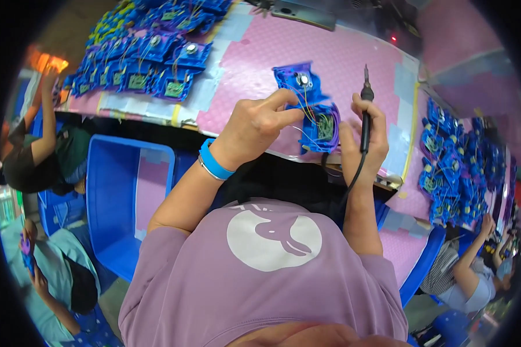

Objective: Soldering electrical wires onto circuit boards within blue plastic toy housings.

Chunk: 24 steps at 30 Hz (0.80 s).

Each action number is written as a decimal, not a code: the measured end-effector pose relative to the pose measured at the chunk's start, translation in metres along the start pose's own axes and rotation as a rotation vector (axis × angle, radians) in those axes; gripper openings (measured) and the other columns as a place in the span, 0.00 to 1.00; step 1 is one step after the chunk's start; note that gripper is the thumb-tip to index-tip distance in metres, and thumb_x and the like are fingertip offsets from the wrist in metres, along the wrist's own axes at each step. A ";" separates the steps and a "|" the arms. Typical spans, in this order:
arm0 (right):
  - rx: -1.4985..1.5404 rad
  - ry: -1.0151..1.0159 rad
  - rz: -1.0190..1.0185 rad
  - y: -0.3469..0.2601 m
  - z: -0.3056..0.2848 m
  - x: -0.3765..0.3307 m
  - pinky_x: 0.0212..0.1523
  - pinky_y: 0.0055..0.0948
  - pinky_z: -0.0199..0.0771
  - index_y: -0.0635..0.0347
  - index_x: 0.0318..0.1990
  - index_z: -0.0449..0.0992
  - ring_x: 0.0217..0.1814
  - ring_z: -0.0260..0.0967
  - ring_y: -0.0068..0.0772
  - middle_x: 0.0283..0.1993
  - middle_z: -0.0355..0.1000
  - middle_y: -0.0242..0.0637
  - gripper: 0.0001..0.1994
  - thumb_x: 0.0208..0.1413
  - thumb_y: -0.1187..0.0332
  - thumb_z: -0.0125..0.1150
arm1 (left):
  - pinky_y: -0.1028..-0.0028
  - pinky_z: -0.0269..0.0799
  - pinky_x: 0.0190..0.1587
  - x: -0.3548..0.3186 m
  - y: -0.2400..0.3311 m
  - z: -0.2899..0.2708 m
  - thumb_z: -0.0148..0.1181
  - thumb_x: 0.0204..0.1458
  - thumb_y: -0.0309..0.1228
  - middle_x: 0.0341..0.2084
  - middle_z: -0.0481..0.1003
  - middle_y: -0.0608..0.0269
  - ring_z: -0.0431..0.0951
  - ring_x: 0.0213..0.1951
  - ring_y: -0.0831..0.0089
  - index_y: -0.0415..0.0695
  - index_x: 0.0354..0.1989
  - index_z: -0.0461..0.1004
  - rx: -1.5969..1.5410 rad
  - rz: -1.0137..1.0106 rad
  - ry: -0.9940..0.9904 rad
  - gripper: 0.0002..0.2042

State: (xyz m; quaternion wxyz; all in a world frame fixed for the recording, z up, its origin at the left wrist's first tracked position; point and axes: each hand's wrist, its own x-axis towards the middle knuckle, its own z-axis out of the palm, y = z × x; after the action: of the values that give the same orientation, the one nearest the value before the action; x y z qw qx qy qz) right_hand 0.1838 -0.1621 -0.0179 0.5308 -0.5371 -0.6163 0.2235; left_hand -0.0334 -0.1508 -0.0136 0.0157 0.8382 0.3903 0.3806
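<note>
An opened blue plastic casing lies on the pink mat in front of me. One half carries a round silver part, and the other half holds a green circuit board with a purple edge beside it. Thin coloured wires run between the halves. The fingers of my left hand are pinched together at these wires, and the tips are partly hidden. In my right hand is a soldering iron, its tip pointing up and away from the casing. Its black cord trails down past my wrist.
Rows of similar blue casings lie at the left of the table, and another pile is at the right. A blue bin stands to my left. A grey metal box sits at the far edge. Other people work on both sides.
</note>
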 end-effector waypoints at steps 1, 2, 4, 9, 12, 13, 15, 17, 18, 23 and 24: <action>-0.071 -0.026 -0.136 -0.001 0.001 -0.003 0.61 0.37 0.71 0.62 0.53 0.73 0.61 0.75 0.49 0.60 0.74 0.54 0.22 0.48 0.85 0.58 | 0.73 0.77 0.27 -0.008 -0.005 -0.001 0.60 0.44 0.12 0.37 0.80 0.61 0.81 0.28 0.66 0.47 0.37 0.84 -0.038 -0.040 -0.005 0.16; -0.062 -0.047 -0.142 0.001 0.002 -0.008 0.61 0.37 0.71 0.62 0.53 0.73 0.61 0.75 0.49 0.60 0.74 0.54 0.22 0.48 0.85 0.58 | 0.72 0.78 0.28 -0.017 -0.010 -0.002 0.60 0.45 0.12 0.36 0.80 0.61 0.82 0.28 0.66 0.46 0.37 0.84 -0.078 -0.079 -0.010 0.15; -0.056 -0.073 -0.199 0.007 0.005 -0.017 0.67 0.36 0.66 0.64 0.54 0.71 0.67 0.71 0.46 0.63 0.73 0.53 0.22 0.49 0.85 0.57 | 0.73 0.77 0.29 -0.029 -0.016 -0.001 0.60 0.45 0.12 0.36 0.81 0.59 0.82 0.29 0.66 0.46 0.37 0.84 -0.101 -0.115 0.026 0.16; -0.048 -0.168 -0.273 0.014 0.002 -0.023 0.67 0.36 0.65 0.63 0.55 0.70 0.67 0.71 0.52 0.63 0.72 0.58 0.22 0.49 0.85 0.55 | 0.69 0.77 0.32 -0.023 -0.020 -0.008 0.58 0.47 0.15 0.33 0.79 0.58 0.81 0.31 0.59 0.44 0.40 0.82 -0.186 -0.339 0.217 0.14; -0.023 -0.213 -0.214 0.010 0.002 -0.025 0.68 0.37 0.64 0.63 0.55 0.69 0.68 0.70 0.52 0.64 0.71 0.59 0.23 0.49 0.85 0.57 | 0.67 0.77 0.33 -0.014 -0.031 -0.003 0.58 0.48 0.16 0.34 0.77 0.57 0.81 0.31 0.57 0.44 0.41 0.83 -0.084 -0.331 0.145 0.14; -0.004 -0.237 -0.224 0.013 0.002 -0.027 0.68 0.38 0.63 0.64 0.56 0.69 0.69 0.69 0.52 0.65 0.70 0.60 0.23 0.50 0.85 0.58 | 0.65 0.77 0.33 -0.015 -0.032 0.000 0.58 0.48 0.16 0.35 0.76 0.57 0.81 0.31 0.56 0.45 0.41 0.83 -0.088 -0.304 0.095 0.14; 0.023 -0.256 -0.186 0.011 0.008 -0.027 0.69 0.38 0.63 0.64 0.56 0.69 0.69 0.69 0.52 0.65 0.70 0.60 0.23 0.50 0.85 0.58 | 0.67 0.76 0.33 -0.012 -0.036 -0.001 0.58 0.47 0.14 0.34 0.76 0.57 0.80 0.30 0.59 0.46 0.41 0.83 -0.071 -0.317 0.083 0.16; 0.041 -0.296 -0.152 0.008 0.010 -0.028 0.69 0.38 0.62 0.65 0.57 0.68 0.69 0.68 0.50 0.66 0.69 0.59 0.23 0.52 0.85 0.58 | 0.68 0.75 0.34 -0.011 -0.032 -0.008 0.57 0.46 0.14 0.33 0.75 0.57 0.79 0.31 0.59 0.45 0.41 0.83 -0.088 -0.330 0.113 0.17; 0.070 -0.323 -0.171 0.007 0.007 -0.030 0.69 0.38 0.62 0.65 0.57 0.68 0.69 0.68 0.50 0.66 0.69 0.59 0.23 0.52 0.85 0.58 | 0.68 0.75 0.34 -0.012 -0.029 -0.009 0.57 0.46 0.14 0.33 0.75 0.57 0.79 0.31 0.59 0.45 0.41 0.83 -0.052 -0.350 0.129 0.17; -0.082 -0.252 -0.291 0.028 0.000 -0.043 0.72 0.42 0.58 0.68 0.62 0.66 0.70 0.64 0.51 0.67 0.67 0.57 0.22 0.59 0.80 0.58 | 0.60 0.73 0.43 -0.035 -0.020 -0.007 0.59 0.49 0.28 0.34 0.75 0.51 0.77 0.37 0.55 0.40 0.43 0.78 -0.324 -0.355 0.204 0.12; -0.017 -0.238 -0.233 0.035 0.000 -0.047 0.72 0.42 0.58 0.69 0.62 0.65 0.70 0.64 0.51 0.68 0.65 0.58 0.22 0.60 0.81 0.56 | 0.62 0.73 0.40 -0.037 -0.011 -0.007 0.60 0.50 0.28 0.32 0.75 0.53 0.76 0.35 0.57 0.41 0.40 0.80 -0.434 -0.401 0.233 0.10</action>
State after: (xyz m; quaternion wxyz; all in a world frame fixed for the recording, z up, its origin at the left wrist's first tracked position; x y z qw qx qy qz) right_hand 0.1922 -0.1929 -0.0671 0.4719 -0.4365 -0.7346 0.2172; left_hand -0.0596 -0.1696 -0.0350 0.2241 0.6722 0.4567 0.5379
